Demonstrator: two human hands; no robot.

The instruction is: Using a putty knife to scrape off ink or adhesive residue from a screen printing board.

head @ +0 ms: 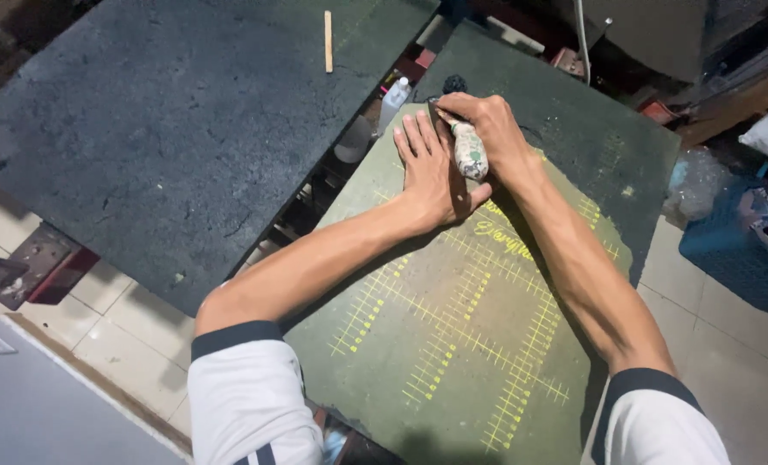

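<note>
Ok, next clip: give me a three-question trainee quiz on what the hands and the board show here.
1. True or false: the left hand lies flat, palm down, on the green gridded board.
2. Which hand grips the paint-spattered tool? A) left B) right C) both
3. Fill in: the wooden stick lies on the dark ____ at upper left.

Key: 1 true. 2 B, the right hand closes around its handle. 3 pallet board.
</note>
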